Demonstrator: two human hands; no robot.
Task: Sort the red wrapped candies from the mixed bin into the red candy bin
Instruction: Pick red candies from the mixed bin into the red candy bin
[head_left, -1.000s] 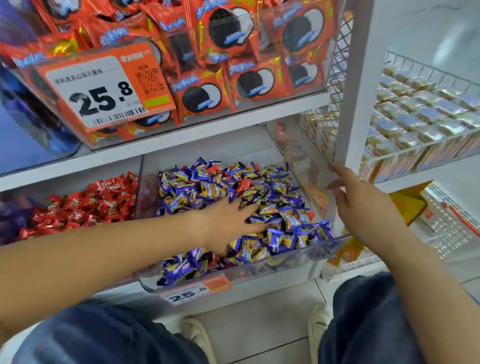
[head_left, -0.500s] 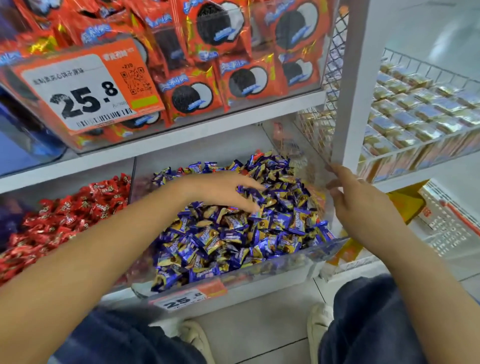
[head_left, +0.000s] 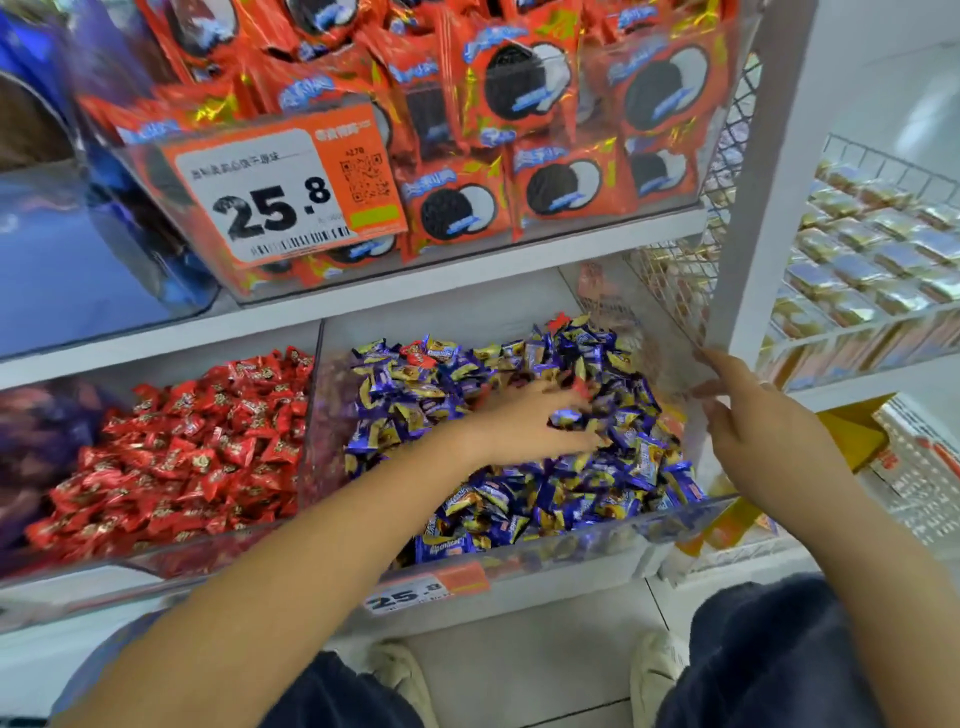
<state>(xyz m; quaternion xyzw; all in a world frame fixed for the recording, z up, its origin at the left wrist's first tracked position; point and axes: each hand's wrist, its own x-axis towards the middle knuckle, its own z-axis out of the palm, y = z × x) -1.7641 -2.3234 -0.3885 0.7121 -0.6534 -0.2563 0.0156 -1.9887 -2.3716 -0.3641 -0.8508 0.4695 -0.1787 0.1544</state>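
Now left hand (head_left: 524, 421) farther right, deeper across mixed bin (head_left: 675, 525) pile.

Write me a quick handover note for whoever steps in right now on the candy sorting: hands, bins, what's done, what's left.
Left hand: reaching into the mixed bin, fingers spread among the purple candies; motion blur hides whether the grip holds anything.
Right hand: open, fingers against the bin's clear right wall, holding nothing.
Red candy bin: directly left of the mixed bin, already full of red candies.
Done: cannot tell how many have been moved.
Left: a few red wrappers still show in the mixed pile, for instance near the back. Pick them out and drop them in the left bin.
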